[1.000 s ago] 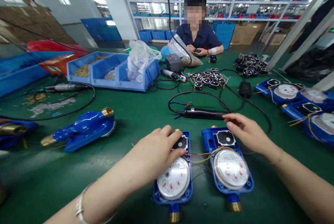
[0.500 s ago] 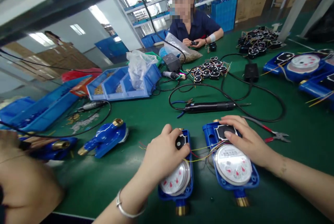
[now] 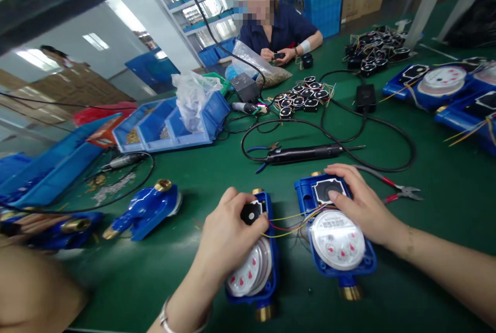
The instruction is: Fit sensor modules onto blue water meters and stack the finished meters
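Two blue water meters with round white dials lie side by side on the green table. My left hand (image 3: 232,229) is closed, thumb and fingers pinching a black module (image 3: 251,213) seated at the far end of the left water meter (image 3: 271,250). On the right water meter (image 3: 338,240), my right hand (image 3: 362,203) wraps the housing's far right corner, its thumb on the edge of a second black module (image 3: 324,191). Thin yellow and red wires (image 3: 296,217) run between the two meters. The palm side of both hands is hidden.
Beyond the meters lie a black electric screwdriver (image 3: 306,153), its looping cable and red-handled cutters (image 3: 401,189). Blue bins (image 3: 163,142) and another blue meter (image 3: 153,210) stand left. A co-worker's arm (image 3: 34,286) is at lower left; another person sits opposite, behind several black modules (image 3: 306,96).
The view has shifted, so most things sit further left. My right fingers have slid off the module's face to the housing's edge, exposing more of it. My left hand keeps its pinch.
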Demonstrator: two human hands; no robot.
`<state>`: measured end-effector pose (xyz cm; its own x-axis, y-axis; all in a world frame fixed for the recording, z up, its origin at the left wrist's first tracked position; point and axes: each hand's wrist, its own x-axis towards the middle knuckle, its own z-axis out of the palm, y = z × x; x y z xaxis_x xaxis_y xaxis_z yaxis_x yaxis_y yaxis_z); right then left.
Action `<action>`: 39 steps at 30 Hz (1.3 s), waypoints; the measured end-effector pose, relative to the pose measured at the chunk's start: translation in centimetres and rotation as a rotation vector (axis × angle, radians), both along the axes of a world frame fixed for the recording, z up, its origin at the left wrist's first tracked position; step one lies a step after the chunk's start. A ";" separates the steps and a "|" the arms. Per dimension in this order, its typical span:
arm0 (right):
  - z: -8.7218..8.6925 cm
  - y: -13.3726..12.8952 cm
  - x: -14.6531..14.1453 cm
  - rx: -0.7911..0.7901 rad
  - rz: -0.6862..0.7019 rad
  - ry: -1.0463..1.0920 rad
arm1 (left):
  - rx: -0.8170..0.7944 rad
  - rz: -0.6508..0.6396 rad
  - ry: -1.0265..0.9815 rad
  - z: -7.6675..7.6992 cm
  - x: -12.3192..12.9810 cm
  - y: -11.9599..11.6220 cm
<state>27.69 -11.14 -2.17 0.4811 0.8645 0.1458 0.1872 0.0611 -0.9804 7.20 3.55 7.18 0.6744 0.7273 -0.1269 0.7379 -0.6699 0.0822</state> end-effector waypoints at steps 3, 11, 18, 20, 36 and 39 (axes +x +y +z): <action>0.1 0.1 0.5 -0.002 0.079 0.128 | 0.031 -0.047 -0.004 -0.1 0.1 0.3; -0.1 0.1 0.1 0.093 0.094 0.642 | 0.054 -0.495 -0.120 3.5 5.6 -0.7; -1.4 0.4 -0.6 0.190 0.121 0.786 | -0.156 -0.738 0.122 2.9 12.5 -1.2; -1.8 0.5 -0.3 0.206 0.133 0.766 | -0.129 -0.716 0.146 2.6 13.2 -1.3; -0.7 -0.4 -0.8 0.043 0.106 0.315 | -0.128 -0.654 0.188 1.6 12.7 -1.3; -1.2 0.0 -0.8 0.046 0.123 0.283 | -0.149 -0.631 0.155 1.4 12.4 -1.2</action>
<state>26.86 -11.14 -3.37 0.4004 0.9143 0.0609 -0.1045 0.1116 -0.9882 19.58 2.38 8.59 0.9308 0.1662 -0.3255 0.2186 -0.9669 0.1314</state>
